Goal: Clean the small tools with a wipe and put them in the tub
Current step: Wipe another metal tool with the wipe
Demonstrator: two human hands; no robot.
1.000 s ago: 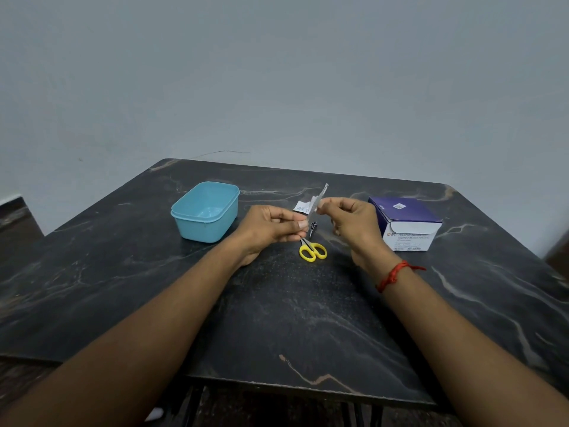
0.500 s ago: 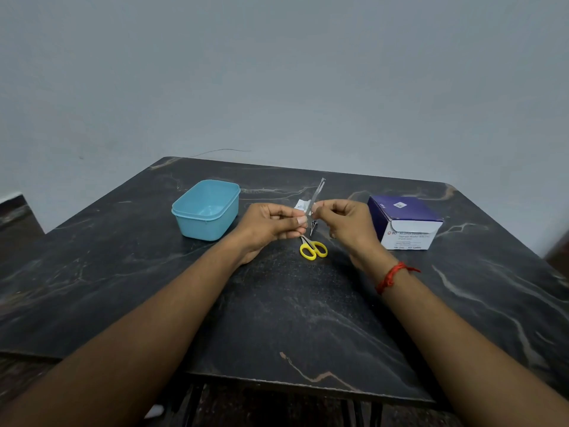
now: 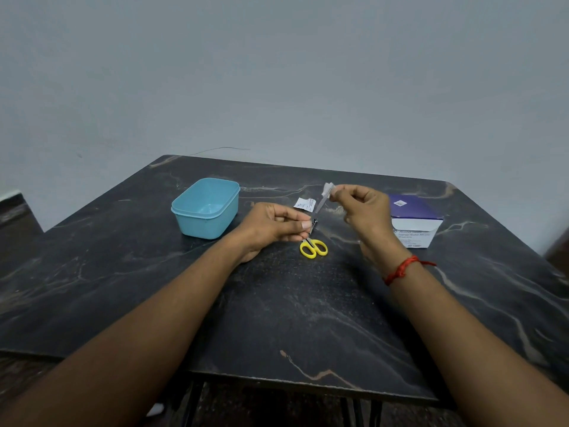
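The right hand (image 3: pixel 363 208) has slid up from the left hand (image 3: pixel 274 223), fingertips pinching the wipe (image 3: pixel 327 189) at the tip of the slim metal tool (image 3: pixel 319 209), so one stroke looks finished. The left hand's fingers pinch the tool's base, right of the tub (image 3: pixel 206 208); yellow scissors (image 3: pixel 314 248) lie right of the tub too, apparently next

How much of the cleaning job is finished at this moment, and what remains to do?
Done: the wipe is out, and a small white packet, apparently its wrapper, lies on the table.
In hand: the left hand pinches a small metal tool while the right hand holds the wipe at its upper end.
Left: the tub looks empty, and the yellow scissors lie on the table, not yet picked up.
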